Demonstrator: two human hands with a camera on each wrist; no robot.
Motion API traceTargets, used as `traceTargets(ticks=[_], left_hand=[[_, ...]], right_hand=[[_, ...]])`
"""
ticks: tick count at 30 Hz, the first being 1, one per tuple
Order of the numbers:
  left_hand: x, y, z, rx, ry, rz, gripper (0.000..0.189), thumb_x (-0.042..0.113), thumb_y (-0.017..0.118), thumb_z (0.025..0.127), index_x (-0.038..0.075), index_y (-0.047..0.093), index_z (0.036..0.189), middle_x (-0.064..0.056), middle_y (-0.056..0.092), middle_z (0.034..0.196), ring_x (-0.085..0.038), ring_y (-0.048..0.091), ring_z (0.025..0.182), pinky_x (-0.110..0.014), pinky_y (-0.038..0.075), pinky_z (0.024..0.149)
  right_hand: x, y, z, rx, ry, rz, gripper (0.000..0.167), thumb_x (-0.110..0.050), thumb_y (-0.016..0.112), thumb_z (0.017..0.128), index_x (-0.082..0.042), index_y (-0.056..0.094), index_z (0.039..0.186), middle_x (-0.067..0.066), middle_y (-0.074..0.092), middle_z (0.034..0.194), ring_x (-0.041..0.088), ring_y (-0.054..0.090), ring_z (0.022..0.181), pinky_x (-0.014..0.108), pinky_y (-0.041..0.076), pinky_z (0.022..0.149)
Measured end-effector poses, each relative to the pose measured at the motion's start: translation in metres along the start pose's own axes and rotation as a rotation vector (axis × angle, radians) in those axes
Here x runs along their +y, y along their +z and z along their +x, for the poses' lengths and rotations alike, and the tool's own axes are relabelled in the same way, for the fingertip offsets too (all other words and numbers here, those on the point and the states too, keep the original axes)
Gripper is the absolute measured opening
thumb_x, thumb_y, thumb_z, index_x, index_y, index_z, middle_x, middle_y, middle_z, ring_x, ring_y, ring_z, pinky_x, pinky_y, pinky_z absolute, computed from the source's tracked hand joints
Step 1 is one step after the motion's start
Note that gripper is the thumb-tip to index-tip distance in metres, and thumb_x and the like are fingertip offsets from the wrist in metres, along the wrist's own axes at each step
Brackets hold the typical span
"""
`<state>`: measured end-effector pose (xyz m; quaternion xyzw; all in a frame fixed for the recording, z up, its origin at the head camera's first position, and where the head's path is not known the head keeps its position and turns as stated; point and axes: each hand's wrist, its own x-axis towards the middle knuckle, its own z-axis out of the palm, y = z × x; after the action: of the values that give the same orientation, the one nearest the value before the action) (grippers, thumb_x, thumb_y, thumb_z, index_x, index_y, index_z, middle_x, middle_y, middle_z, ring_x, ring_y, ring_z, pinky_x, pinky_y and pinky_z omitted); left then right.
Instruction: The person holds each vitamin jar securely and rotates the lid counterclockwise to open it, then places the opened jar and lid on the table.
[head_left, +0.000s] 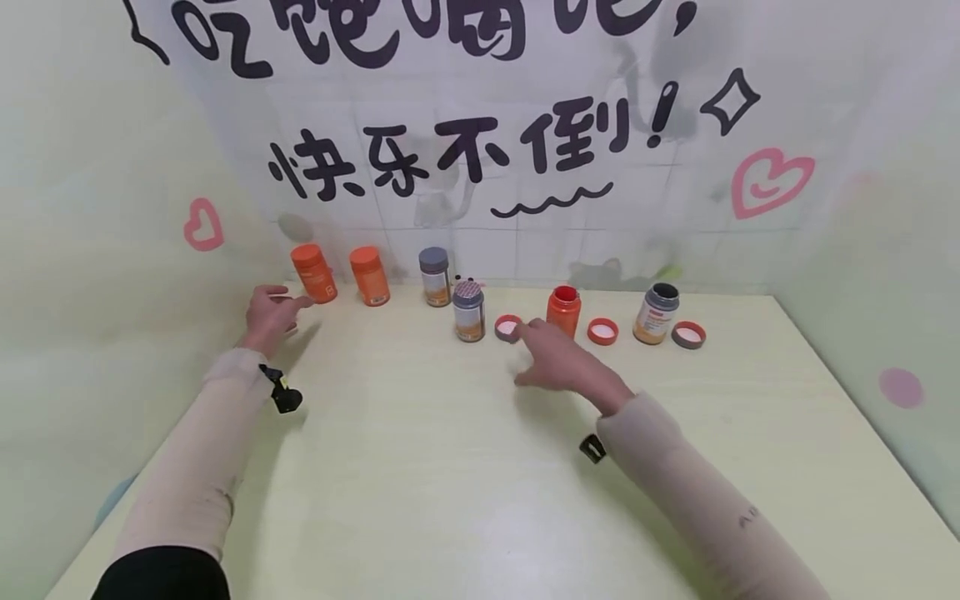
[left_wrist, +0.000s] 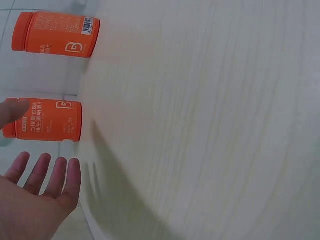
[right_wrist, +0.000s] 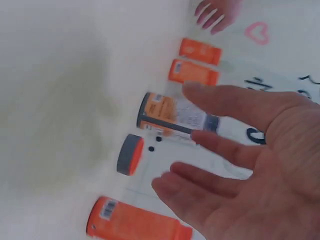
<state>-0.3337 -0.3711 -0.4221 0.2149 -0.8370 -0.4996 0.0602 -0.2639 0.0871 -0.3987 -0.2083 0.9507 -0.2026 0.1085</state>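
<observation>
One orange capped bottle (head_left: 318,279) stood just beyond the left hand (head_left: 272,318), whose spread fingers gripped nothing; whether its thumb touched, I couldn't tell. It looked light, stiff and smooth, best held round the body. Just past the fingertips of the right hand (head_left: 558,360), parted and empty, lay a loose cap (head_left: 506,327), probably light, best pinched by its rim. Leftward of those fingertips stood a grey bottle (head_left: 469,322).

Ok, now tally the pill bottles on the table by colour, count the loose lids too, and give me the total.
Orange pill bottles: 3
Grey pill bottles: 3
Loose lids: 3
Total: 9
</observation>
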Motion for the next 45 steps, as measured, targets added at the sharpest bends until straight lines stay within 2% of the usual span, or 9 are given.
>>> traceTargets(ticks=[4,8,15,20,25,28,33,39,45], left_hand=[[0.002,-0.007,0.007,0.015,0.025,0.022,0.085,0.043,0.068,0.096,0.006,0.023,0.158,-0.016,0.039,0.151,-0.032,0.054,0.12,-0.043,0.051,0.106],[0.009,-0.011,0.015,0.013,0.051,0.058,0.088,0.044,0.066,0.097,0.005,0.018,0.159,-0.021,0.035,0.16,-0.037,0.051,0.13,-0.046,0.048,0.109],[0.027,-0.004,0.023,0.047,0.151,0.084,0.087,0.043,0.062,0.1,0.008,0.012,0.161,-0.025,0.027,0.164,-0.042,0.036,0.142,-0.055,0.039,0.118],[0.026,0.001,0.028,0.041,0.237,0.195,0.089,0.043,0.062,0.099,0.012,0.009,0.164,-0.027,0.02,0.165,-0.045,0.028,0.147,-0.063,0.032,0.121],[0.02,0.004,0.035,-0.069,0.247,0.291,0.093,0.038,0.062,0.1,0.017,0.001,0.167,-0.028,0.013,0.167,-0.051,0.026,0.148,-0.069,0.029,0.12],[0.019,0.004,0.039,-0.109,0.277,0.335,0.089,0.035,0.059,0.101,0.016,0.003,0.167,-0.03,0.019,0.165,-0.051,0.028,0.145,-0.07,0.03,0.119],[0.027,0.004,0.038,-0.064,0.303,0.341,0.074,0.023,0.053,0.102,0.007,0.016,0.163,-0.033,0.034,0.157,-0.051,0.037,0.137,-0.066,0.034,0.117],[0.04,0.005,0.034,0.055,0.244,0.357,0.064,0.036,0.047,0.108,0.001,0.024,0.156,-0.034,0.039,0.146,-0.049,0.042,0.124,-0.061,0.042,0.105],[0.047,0.011,0.03,0.004,0.198,0.372,0.08,0.036,0.055,0.103,0.001,0.014,0.162,-0.038,0.025,0.154,-0.053,0.037,0.133,-0.064,0.035,0.117]], right_hand=[[0.008,-0.002,-0.047,-0.051,-0.088,-0.004,0.054,-0.021,0.084,0.086,-0.012,0.063,0.135,0.01,0.059,0.141,0.027,0.059,0.125,0.048,0.054,0.105],[0.024,-0.003,-0.087,-0.088,-0.144,-0.029,0.046,-0.023,0.083,0.087,-0.013,0.066,0.13,0.004,0.063,0.135,0.025,0.063,0.119,0.046,0.055,0.102],[0.054,-0.012,-0.131,-0.061,-0.22,-0.019,0.037,-0.024,0.079,0.09,-0.015,0.067,0.124,0.0,0.068,0.123,0.021,0.066,0.108,0.039,0.056,0.092],[0.065,-0.017,-0.135,-0.044,-0.238,-0.01,0.034,-0.027,0.077,0.091,-0.016,0.068,0.122,-0.001,0.069,0.12,0.02,0.069,0.107,0.036,0.056,0.089],[0.074,-0.02,-0.131,-0.036,-0.255,0.018,0.033,-0.029,0.075,0.094,-0.012,0.069,0.121,0.001,0.071,0.12,0.022,0.071,0.108,0.038,0.058,0.091],[0.079,-0.022,-0.128,-0.043,-0.245,0.038,0.033,-0.03,0.074,0.095,-0.011,0.069,0.121,0.003,0.071,0.12,0.023,0.071,0.108,0.041,0.059,0.091],[0.083,-0.024,-0.127,-0.049,-0.221,0.053,0.031,-0.028,0.073,0.096,-0.01,0.069,0.121,0.004,0.071,0.119,0.024,0.071,0.108,0.042,0.059,0.09],[0.083,-0.025,-0.126,-0.045,-0.191,0.028,0.031,-0.029,0.073,0.096,-0.011,0.069,0.121,0.002,0.071,0.12,0.022,0.071,0.108,0.038,0.058,0.091],[0.085,-0.026,-0.131,-0.057,-0.154,0.053,0.031,-0.031,0.072,0.097,-0.011,0.069,0.121,0.003,0.071,0.121,0.022,0.07,0.109,0.042,0.059,0.092]])
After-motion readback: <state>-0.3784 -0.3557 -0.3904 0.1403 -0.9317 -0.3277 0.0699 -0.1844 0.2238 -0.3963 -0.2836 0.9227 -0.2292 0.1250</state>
